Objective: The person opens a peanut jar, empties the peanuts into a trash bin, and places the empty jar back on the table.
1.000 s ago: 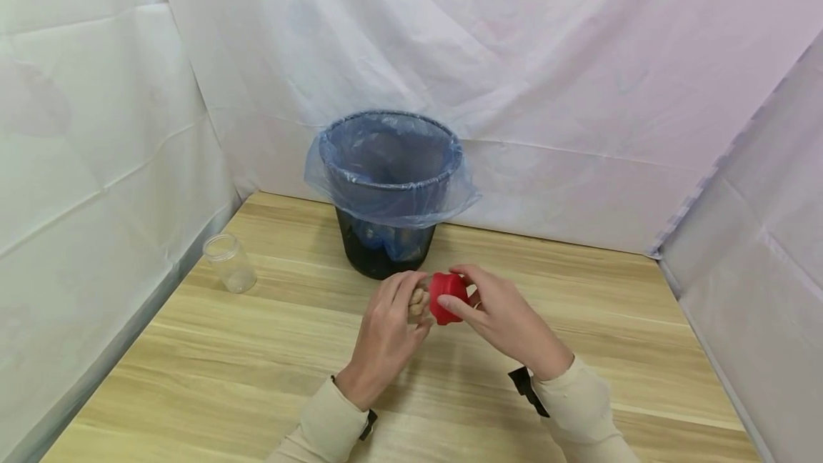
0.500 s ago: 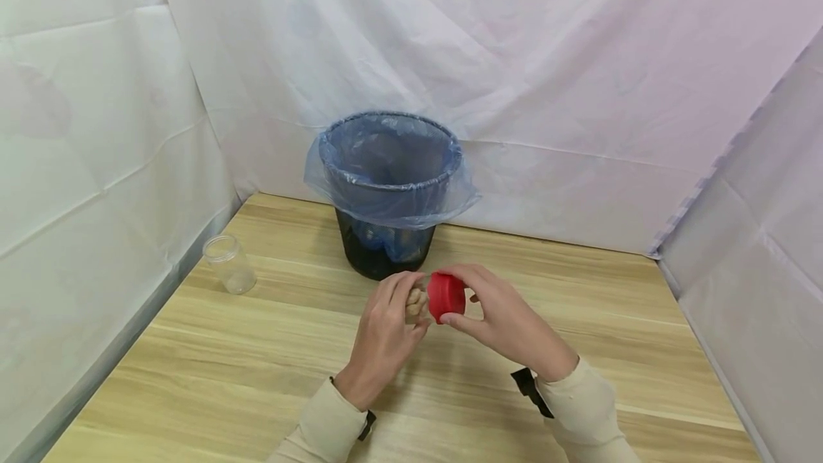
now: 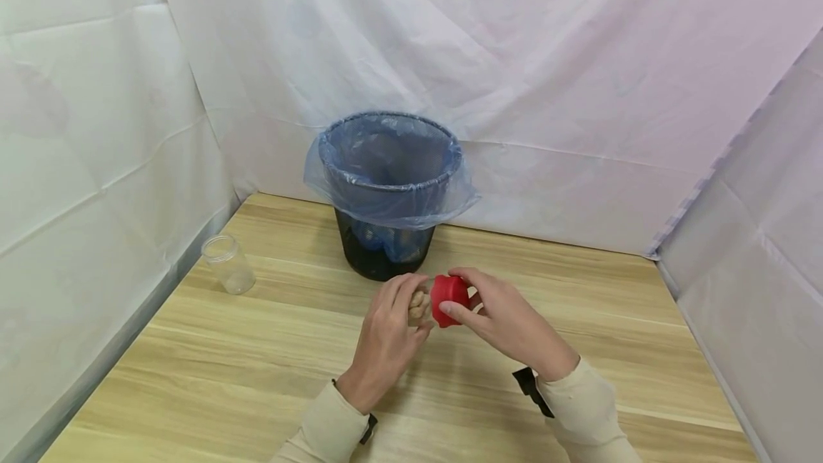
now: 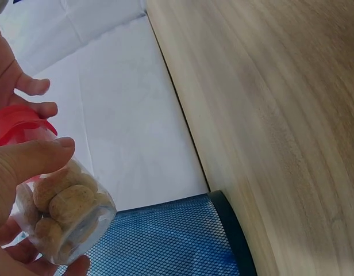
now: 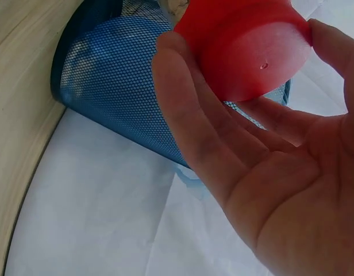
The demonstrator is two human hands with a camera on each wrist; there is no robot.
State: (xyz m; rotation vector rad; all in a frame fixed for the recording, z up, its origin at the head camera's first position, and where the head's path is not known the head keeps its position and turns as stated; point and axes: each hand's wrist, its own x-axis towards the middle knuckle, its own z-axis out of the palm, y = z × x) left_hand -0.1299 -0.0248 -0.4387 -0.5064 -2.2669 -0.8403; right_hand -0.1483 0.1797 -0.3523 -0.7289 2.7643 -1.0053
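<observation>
My left hand (image 3: 384, 331) grips a clear jar (image 4: 105, 221) with rounded light-brown lumps (image 4: 73, 204) inside; their kind cannot be told. The jar lies tilted on its side above the table, its base to the left and its red lid (image 3: 448, 300) to the right. In the left wrist view, the left thumb (image 4: 36, 155) lies across the jar just below the lid. My right hand (image 3: 504, 316) pinches the red lid between thumb and fingers, as the right wrist view shows from the lid's outer face. The lid sits at the jar's mouth; how tightly cannot be seen.
A dark mesh wastebasket (image 3: 356, 252) lined with a blue plastic bag (image 3: 411, 209) stands just beyond the hands. A second clear jar (image 3: 233, 270), lidless, stands at the table's left. White cloth walls (image 3: 546, 91) enclose the wooden table (image 3: 225, 363).
The right hand has twisted on the red lid, tilting it one way half a second ago and back now. The left hand keeps its grip on the jar, nearly still.
</observation>
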